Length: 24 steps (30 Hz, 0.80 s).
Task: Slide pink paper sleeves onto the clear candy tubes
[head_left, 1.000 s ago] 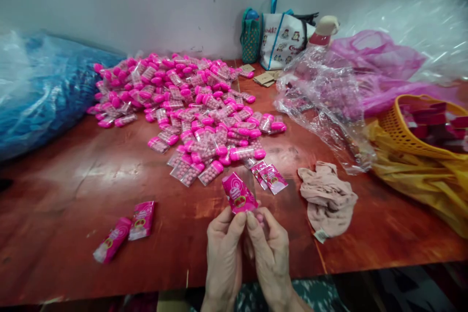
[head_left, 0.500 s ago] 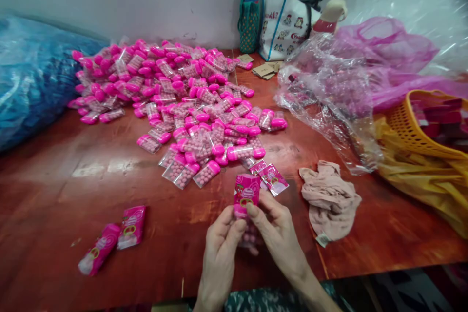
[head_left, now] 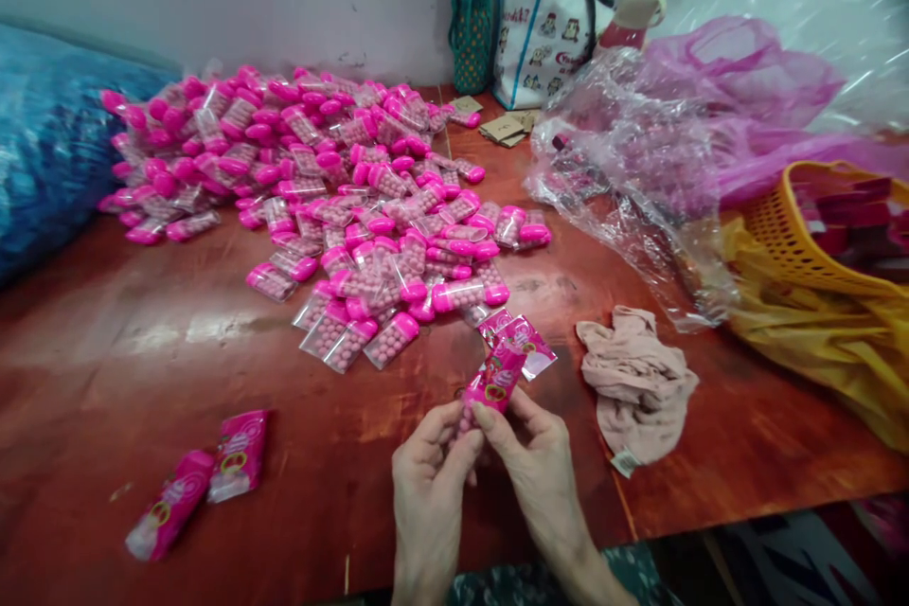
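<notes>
Left hand (head_left: 428, 483) and right hand (head_left: 545, 469): fingertips pinching one printed packet (head_left: 499, 376), seemingly bead-filled, above the table (head_left: 327, 454); its top has swung rightward from upright. Beyond, I log pink wrappers (head_left: 538, 350), heaped pink-capped containers (head_left: 305, 156); rightward, one crumpled cloth (head_left: 639, 388).

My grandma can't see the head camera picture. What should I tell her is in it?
Two bare hands, left and right, hold a pink printed packet over a red-brown table. Beyond lies a big pile of pink-capped candy containers, with a crumpled beige cloth at right.
</notes>
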Motion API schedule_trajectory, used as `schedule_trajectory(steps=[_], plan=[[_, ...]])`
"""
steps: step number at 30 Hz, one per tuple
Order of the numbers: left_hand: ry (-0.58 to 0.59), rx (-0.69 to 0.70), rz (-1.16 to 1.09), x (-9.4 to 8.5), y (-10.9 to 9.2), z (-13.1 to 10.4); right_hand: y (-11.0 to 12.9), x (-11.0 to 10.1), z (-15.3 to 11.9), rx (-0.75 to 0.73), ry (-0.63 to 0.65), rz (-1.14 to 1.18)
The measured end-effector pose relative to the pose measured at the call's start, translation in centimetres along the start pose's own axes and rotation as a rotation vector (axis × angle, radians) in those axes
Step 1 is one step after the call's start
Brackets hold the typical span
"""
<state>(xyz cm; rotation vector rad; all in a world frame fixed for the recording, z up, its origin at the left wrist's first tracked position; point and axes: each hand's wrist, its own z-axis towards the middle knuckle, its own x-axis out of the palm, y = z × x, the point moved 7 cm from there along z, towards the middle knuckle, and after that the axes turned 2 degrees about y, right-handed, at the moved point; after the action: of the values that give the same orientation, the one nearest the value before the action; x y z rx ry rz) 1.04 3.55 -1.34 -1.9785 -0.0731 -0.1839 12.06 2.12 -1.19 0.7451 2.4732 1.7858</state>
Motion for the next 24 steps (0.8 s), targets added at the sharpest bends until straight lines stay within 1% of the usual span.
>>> schedule_trajectory(steps=[2, 7, 10, 13, 17, 19, 21, 24], plan=[[0.022, -0.009, 0.061, 0.5, -0.5, 0.1, -0.5, -0.4, 0.2, 0.037, 0.007, 0.087], [0.175, -0.010, 0.192, 2.0, -1.5, 0.0, -0.7, -0.7, 0.5, 0.112, 0.015, 0.356], [0.225, -0.031, 0.217, 2.3, -1.3, 0.0, -0.5, -0.7, 0.6, 0.099, -0.001, 0.387], [0.212, -0.043, 0.161, 2.1, -1.1, 0.0, -0.6, -0.6, 0.5, 0.063, -0.007, 0.249], [0.127, -0.060, 0.041, 1.7, -0.5, 0.1, -0.6, -0.8, 0.3, 0.021, -0.062, -0.010], [0.112, -0.061, -0.004, 1.8, -0.4, 0.3, -0.5, -1.0, 0.3, 0.022, -0.087, -0.060], [0.120, -0.062, -0.007, 2.0, -0.4, 0.4, -0.5, -1.1, 0.4, 0.039, -0.072, 0.003], [0.153, -0.093, 0.046, 2.3, -0.1, 0.4, -0.5, -1.6, 0.7, 0.066, -0.072, 0.220]])
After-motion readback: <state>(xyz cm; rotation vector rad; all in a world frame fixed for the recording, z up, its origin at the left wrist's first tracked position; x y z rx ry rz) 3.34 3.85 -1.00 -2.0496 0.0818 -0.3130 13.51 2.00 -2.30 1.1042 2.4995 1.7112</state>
